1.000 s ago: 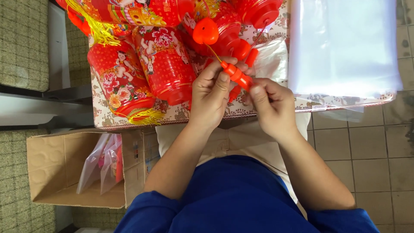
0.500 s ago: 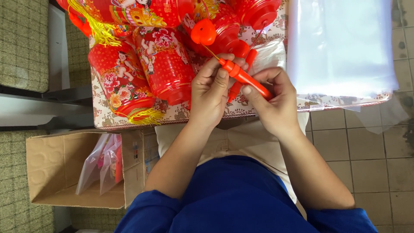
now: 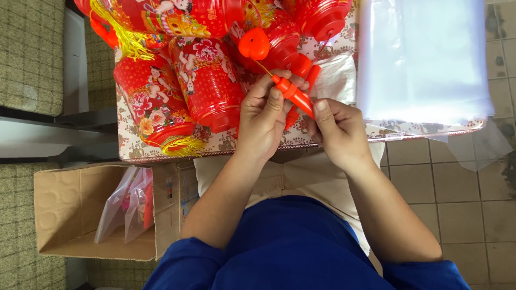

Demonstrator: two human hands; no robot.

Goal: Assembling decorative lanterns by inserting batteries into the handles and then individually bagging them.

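Just above the middle of the frame, the left hand [image 3: 263, 121] is pinching the upper part of an orange plastic handle [image 3: 293, 95] between thumb and fingertips, while the right hand [image 3: 338, 129] is closing thumb and forefinger on its lower end, the other fingers curled under. The handle is lying on a slant between the two hands, and a thin wire is running from its upper tip up and left to an orange heart-shaped piece [image 3: 254, 44] hanging free above the knuckles.

Beyond the hands, red lanterns with flower prints [image 3: 207, 86] are lying heaped across the upper left and centre on a table with a patterned cloth [image 3: 215, 145], yellow tassels [image 3: 115, 24] spilling among them. A stack of clear plastic bags [image 3: 424, 59] is filling the upper right of the table. At lower left an open cardboard box [image 3: 75, 207] is standing on the floor, with a few filled clear packets [image 3: 126, 207] leaning inside it.

The wire looks thin, so a hard twist or pull from either hand could bend it or tear it out of the handle. The heart piece is swinging close to the lanterns and could catch on a tassel. The grips are only at the fingertips, so the smooth plastic could slip down toward the lap.
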